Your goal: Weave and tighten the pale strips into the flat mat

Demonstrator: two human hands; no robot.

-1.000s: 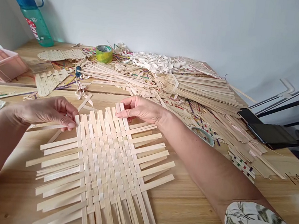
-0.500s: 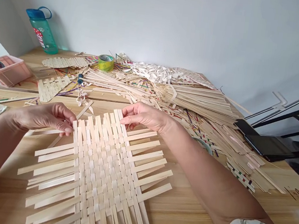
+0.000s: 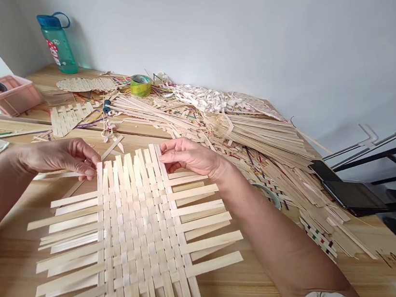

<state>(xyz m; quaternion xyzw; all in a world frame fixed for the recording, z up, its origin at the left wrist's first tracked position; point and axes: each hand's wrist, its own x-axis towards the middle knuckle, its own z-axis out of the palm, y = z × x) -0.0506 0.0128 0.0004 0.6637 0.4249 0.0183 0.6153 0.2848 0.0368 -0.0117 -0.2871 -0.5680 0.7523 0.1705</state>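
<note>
A woven mat of pale wooden strips (image 3: 143, 229) fills the lower middle of the head view, its loose strip ends sticking out on every visible side. My left hand (image 3: 78, 159) pinches the mat's far left corner between thumb and fingers. At the far right corner, my right hand (image 3: 180, 156) grips the outermost lengthwise strips, thumb on the near side. The mat's far edge appears lifted and tilted toward me. Its near end runs out of the frame.
Loose strips and a tied strip bundle (image 3: 258, 134) cover the back of the wooden table (image 3: 237, 290). Further back are a tape roll (image 3: 140, 86) and a teal bottle (image 3: 60, 47). A pink basket (image 3: 18, 98) stands left; a phone (image 3: 354, 196) is at right.
The mat has turned and shifted slightly, its right-hand strip ends moving outward to the right. Both hands keep their hold on the far corners.
</note>
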